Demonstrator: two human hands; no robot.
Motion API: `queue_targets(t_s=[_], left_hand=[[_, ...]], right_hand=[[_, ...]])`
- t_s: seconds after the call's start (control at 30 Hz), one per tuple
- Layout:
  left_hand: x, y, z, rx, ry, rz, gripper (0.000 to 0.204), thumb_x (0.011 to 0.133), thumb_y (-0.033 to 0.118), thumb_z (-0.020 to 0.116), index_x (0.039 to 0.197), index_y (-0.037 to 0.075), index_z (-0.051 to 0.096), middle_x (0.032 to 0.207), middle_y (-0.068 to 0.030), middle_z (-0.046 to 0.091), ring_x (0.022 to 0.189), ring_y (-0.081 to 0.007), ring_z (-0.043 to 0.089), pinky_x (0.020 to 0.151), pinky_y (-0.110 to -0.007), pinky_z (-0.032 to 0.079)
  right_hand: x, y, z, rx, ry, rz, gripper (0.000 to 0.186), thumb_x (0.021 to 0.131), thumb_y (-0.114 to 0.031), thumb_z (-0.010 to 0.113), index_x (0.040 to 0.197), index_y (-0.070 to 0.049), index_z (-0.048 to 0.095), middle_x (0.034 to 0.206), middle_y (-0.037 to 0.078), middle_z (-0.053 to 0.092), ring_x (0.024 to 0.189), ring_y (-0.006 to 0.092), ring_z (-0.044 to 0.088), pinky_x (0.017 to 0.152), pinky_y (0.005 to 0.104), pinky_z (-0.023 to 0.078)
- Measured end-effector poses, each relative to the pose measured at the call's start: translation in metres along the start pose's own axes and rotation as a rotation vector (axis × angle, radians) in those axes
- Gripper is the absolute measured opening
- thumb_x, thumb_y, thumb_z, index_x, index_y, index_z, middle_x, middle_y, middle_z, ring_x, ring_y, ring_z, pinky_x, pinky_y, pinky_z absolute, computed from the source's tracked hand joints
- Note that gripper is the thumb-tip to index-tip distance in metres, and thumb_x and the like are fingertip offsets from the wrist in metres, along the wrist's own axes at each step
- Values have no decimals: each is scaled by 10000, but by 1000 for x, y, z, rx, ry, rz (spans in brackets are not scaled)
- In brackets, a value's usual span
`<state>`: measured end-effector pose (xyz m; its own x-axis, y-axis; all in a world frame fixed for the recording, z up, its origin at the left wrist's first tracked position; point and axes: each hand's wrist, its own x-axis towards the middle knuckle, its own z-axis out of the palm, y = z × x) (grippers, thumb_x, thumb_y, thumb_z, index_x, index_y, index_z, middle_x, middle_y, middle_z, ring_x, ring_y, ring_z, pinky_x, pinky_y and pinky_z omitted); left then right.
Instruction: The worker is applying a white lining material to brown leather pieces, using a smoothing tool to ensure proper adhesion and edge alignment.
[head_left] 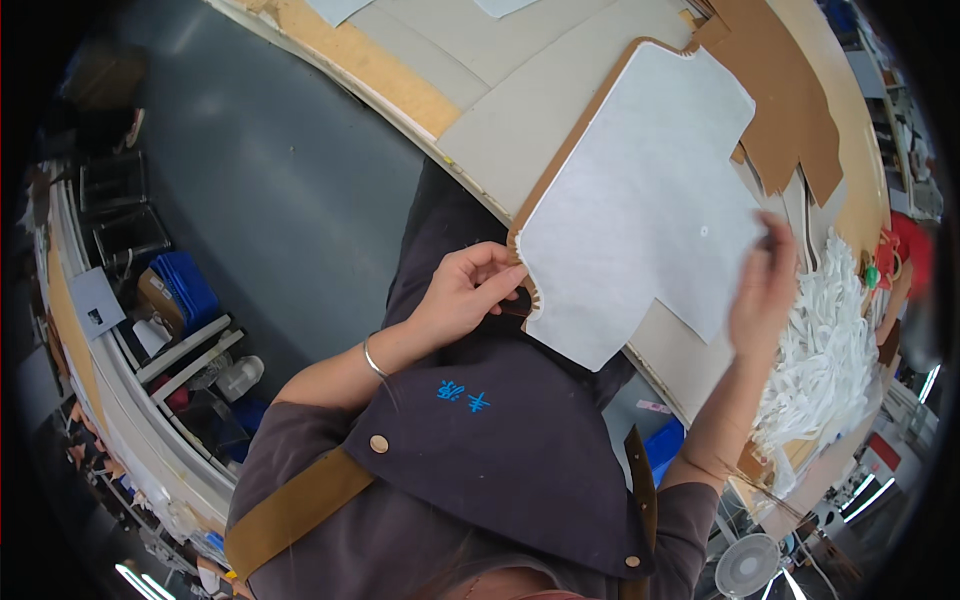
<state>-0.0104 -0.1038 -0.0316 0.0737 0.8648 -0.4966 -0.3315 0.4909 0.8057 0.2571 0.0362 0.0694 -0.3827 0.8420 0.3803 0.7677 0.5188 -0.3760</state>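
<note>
A large flat panel, white on its upper face, lies partly on the table and juts over its near edge. Brown leather-like material shows folded along its left and top edges, with small pleats round the curved corners. At the notch in its lower left, my left hand pinches the brown edge between thumb and fingers. My right hand is by the panel's right edge, smeared by motion; whether it touches the panel or holds anything I cannot tell.
Brown cut pieces lie beyond the panel on the worktable. A heap of white strips is right of my right hand. A person in red works at the far right. Boxes and a blue bin stand at left.
</note>
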Motion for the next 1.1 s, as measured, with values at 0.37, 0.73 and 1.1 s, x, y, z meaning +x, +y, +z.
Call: queue_targets(t_s=[0.37,0.73,1.1], left_hand=[[-3,3,8,-101,-29,120,103,941,104,641,987,12,638,864,11,649,747,-26,577,664,-201,516],[-7,10,7,-140,-76,92,70,925,75,652,922,14,617,819,23,627,740,-18,566,668,-191,480],[-8,0,2,-223,-144,105,70,945,84,646,922,28,610,821,20,633,744,-14,568,658,-180,463]], right_hand=[[-18,-60,78,50,-426,-365,320,758,-415,725,819,-135,582,670,8,501,575,198,535,474,337,402],[-9,-61,81,61,-358,-488,330,753,-432,711,701,-156,536,627,-20,449,538,163,492,471,311,382],[-3,-67,78,144,-502,-468,306,780,-400,708,712,-140,562,613,12,469,500,208,514,444,341,379]])
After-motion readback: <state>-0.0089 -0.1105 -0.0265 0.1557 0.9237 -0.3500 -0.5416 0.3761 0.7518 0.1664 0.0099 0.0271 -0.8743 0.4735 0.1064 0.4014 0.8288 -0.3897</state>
